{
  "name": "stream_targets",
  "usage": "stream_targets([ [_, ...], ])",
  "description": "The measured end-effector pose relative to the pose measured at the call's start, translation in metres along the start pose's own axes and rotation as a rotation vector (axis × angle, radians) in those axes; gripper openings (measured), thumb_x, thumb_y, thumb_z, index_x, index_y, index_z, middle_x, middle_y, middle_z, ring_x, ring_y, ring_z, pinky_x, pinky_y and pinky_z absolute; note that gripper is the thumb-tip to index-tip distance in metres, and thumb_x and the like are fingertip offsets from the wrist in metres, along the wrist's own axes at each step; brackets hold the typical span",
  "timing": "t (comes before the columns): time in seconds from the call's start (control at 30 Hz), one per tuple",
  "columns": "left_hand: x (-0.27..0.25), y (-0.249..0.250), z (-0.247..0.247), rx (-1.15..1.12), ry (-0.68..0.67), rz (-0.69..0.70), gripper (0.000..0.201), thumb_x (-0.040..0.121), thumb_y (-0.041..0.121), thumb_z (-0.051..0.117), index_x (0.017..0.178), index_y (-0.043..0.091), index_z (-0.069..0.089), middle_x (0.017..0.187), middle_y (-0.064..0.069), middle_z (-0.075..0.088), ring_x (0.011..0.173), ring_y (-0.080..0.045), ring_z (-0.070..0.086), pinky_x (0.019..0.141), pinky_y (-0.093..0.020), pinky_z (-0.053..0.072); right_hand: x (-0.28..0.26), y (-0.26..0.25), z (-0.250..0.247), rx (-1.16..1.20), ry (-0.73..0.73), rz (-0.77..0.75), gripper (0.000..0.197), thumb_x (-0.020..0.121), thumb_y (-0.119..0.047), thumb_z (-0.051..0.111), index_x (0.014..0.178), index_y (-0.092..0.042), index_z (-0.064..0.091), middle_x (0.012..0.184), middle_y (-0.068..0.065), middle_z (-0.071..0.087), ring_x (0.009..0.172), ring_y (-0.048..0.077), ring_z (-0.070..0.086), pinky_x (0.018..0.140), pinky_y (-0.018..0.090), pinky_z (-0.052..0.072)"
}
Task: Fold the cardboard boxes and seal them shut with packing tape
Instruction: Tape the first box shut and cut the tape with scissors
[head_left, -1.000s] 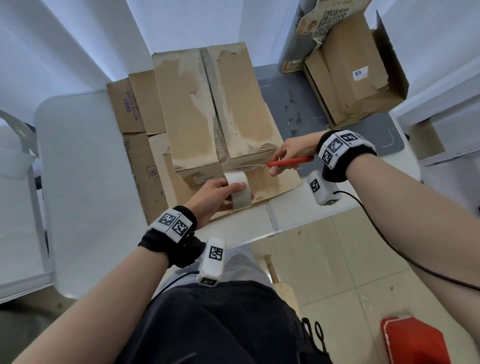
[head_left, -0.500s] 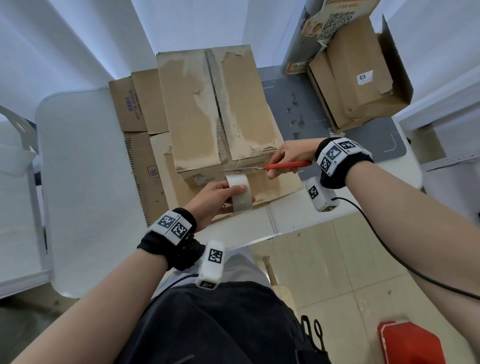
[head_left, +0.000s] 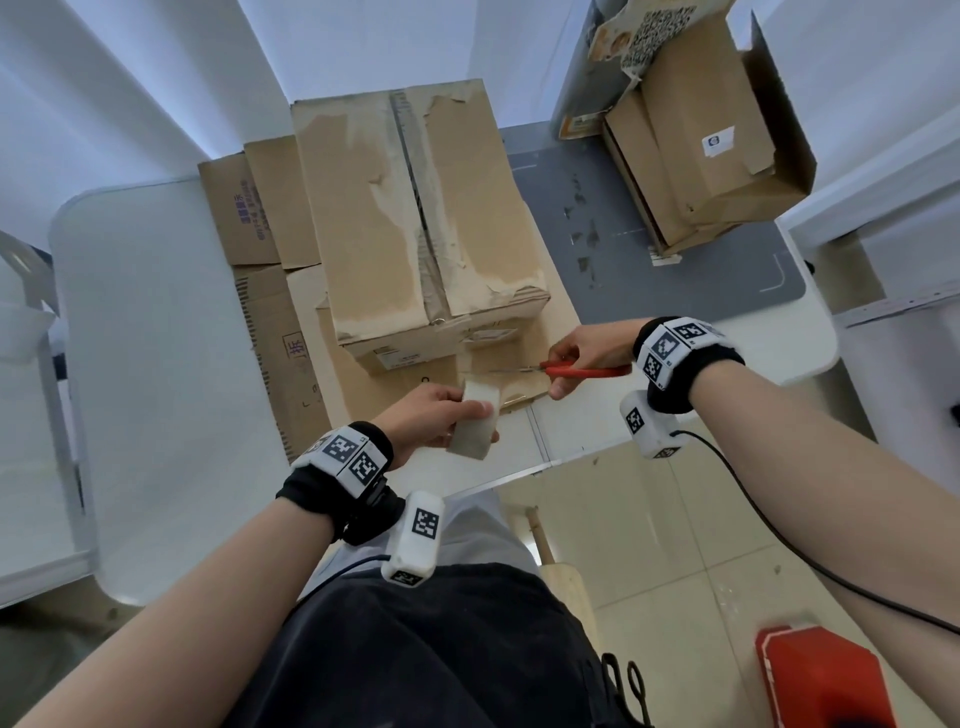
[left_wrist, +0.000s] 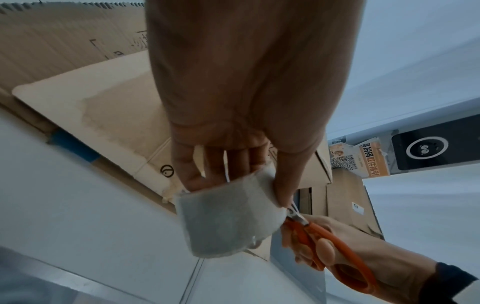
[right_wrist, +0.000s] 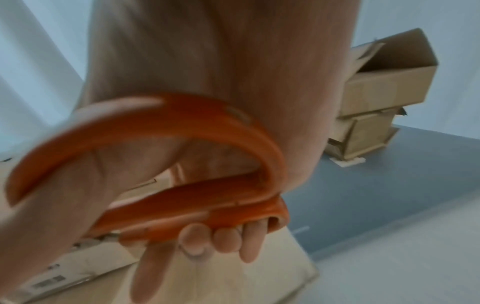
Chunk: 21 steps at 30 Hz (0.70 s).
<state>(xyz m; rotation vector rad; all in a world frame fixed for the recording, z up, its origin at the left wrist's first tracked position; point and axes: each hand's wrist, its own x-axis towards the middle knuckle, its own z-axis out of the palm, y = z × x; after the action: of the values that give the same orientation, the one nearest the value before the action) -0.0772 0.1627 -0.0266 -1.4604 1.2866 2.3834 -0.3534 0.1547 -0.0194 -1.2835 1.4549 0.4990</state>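
My left hand (head_left: 426, 415) grips the roll of packing tape (head_left: 475, 427), fingers curled through its core and thumb along the outside, held just above the near edge of the tabletop (head_left: 156, 364). My right hand (head_left: 582, 353) is closed around the red handles of the scissors (head_left: 566, 370), fingers through the loops, with the blades pointing left toward the roll; in the left wrist view the blade tips sit right at the roll's upper edge, touching or nearly so, I cannot tell which. The folded cardboard box (head_left: 415, 223) stands in the middle of the tabletop on a layer of flattened cardboard sheets (head_left: 270, 312), its top flaps closed along a centre seam with a strip of tape running down it and over the near face. Both hands hang just in front of that near face, over the front lip of the flattened sheets. To the left of the box I see a broad bare stretch of white tabletop reaching to its rounded corner. To the right lies a grey mat (head_left: 649, 234), and at its far right corner a stack of other boxes (head_left: 711, 140) sits tilted, well apart from my hands. Below the tabletop's near edge is tiled floor (head_left: 649, 545), with a red object (head_left: 826, 675) down at the right.
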Motion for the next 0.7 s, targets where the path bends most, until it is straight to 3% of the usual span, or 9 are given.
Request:
stream_targets([
  [0.13, 0.005, -0.009, 0.001, 0.077, -0.024, -0.079, 0.037, 0.096, 0.026, 0.063, 0.123, 0.0, 0.061, 0.1, -0.009, 0.077, 0.087, -0.009, 0.074, 0.061, -0.016, 0.053, 0.001, 0.029, 0.014, 0.042, 0.045, 0.09, 0.055, 0.063, -0.072, 0.077, 0.091, -0.029, 0.057, 0.095, 0.0, 0.062, 0.087, 0.017, 0.057, 0.084, 0.036, 0.045],
  [0.3, 0.019, -0.017, 0.0, 0.109, 0.005, -0.088, 0.039, 0.091, 0.03, 0.069, 0.118, 0.002, 0.065, 0.105, -0.009, 0.076, 0.101, -0.019, 0.071, 0.078, -0.025, 0.057, 0.009, 0.064, 0.049, 0.126, 0.209, 0.188, 0.038, 0.075, -0.034, 0.086, 0.094, -0.018, 0.057, 0.094, 0.0, 0.061, 0.091, 0.023, 0.056, 0.081, 0.033, 0.042],
  [0.47, 0.03, -0.015, -0.004, 0.13, 0.029, -0.08, 0.038, 0.086, 0.033, 0.074, 0.112, 0.006, 0.069, 0.109, -0.011, 0.074, 0.106, -0.028, 0.068, 0.083, -0.03, 0.055, 0.018, 0.089, 0.09, 0.551, 0.559, 0.258, 0.051, 0.078, -0.014, 0.082, 0.123, -0.011, 0.057, 0.109, 0.0, 0.059, 0.101, 0.019, 0.055, 0.084, 0.025, 0.04],
  [0.6, 0.035, -0.006, -0.002, 0.113, 0.028, -0.074, 0.036, 0.087, 0.031, 0.074, 0.112, 0.005, 0.069, 0.109, -0.013, 0.074, 0.107, -0.029, 0.068, 0.091, -0.035, 0.055, 0.035, 0.101, 0.107, 0.869, 0.688, 0.406, 0.055, 0.081, -0.01, 0.078, 0.129, -0.008, 0.051, 0.116, 0.005, 0.059, 0.109, 0.025, 0.058, 0.098, 0.037, 0.047],
  [0.67, 0.036, 0.0, 0.002, 0.116, 0.027, -0.054, 0.034, 0.089, 0.029, 0.072, 0.112, 0.004, 0.069, 0.11, -0.015, 0.073, 0.103, -0.026, 0.069, 0.084, -0.03, 0.055, 0.045, 0.104, 0.11, 0.974, 0.7, 0.461, 0.047, 0.081, -0.009, 0.076, 0.122, -0.01, 0.054, 0.112, 0.005, 0.056, 0.101, 0.023, 0.057, 0.092, 0.036, 0.049],
  [0.7, 0.036, 0.003, 0.003, 0.123, 0.026, -0.04, 0.034, 0.089, 0.028, 0.071, 0.112, 0.002, 0.069, 0.11, -0.015, 0.073, 0.098, -0.023, 0.069, 0.077, -0.025, 0.056, 0.052, 0.105, 0.111, 1.014, 0.689, 0.485, 0.039, 0.079, -0.011, 0.076, 0.112, -0.014, 0.056, 0.107, 0.006, 0.056, 0.09, 0.021, 0.056, 0.081, 0.034, 0.05],
])
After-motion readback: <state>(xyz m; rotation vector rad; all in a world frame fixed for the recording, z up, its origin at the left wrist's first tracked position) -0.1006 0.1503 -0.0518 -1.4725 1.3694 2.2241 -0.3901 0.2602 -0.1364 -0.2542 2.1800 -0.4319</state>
